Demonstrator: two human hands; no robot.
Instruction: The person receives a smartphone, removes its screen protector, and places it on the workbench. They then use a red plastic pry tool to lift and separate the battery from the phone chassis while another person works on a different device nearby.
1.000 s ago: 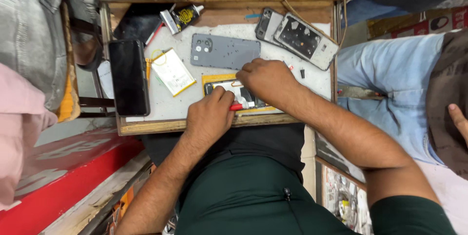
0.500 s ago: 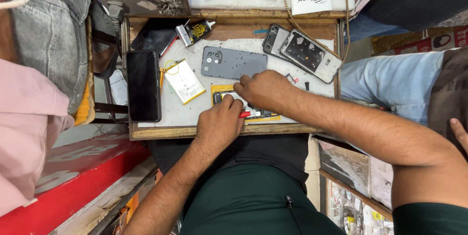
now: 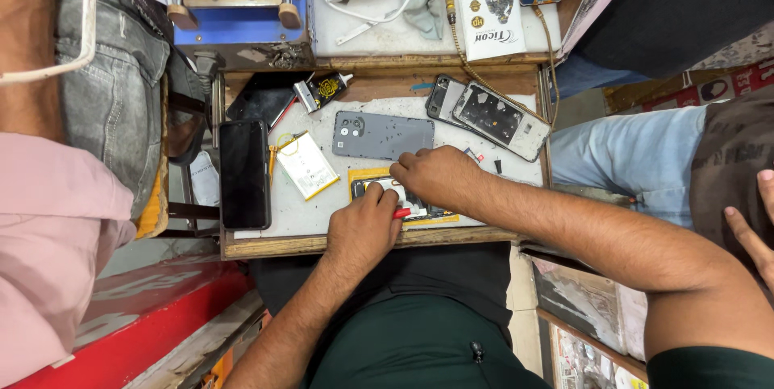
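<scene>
Holding a red-tipped tool (image 3: 401, 213) tight in the left hand (image 3: 363, 230), pressing the right hand (image 3: 435, 179) flat on an open phone (image 3: 387, 192) lying on the white mat (image 3: 322, 210), near a grey back cover (image 3: 381, 135).

phone repair stall: opened phones (image 3: 490, 119)

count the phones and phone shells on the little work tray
5: a black phone at the left edge, a grey back cover mid-tray, two opened shells top right, and one under both hands. More may be hidden.
</scene>
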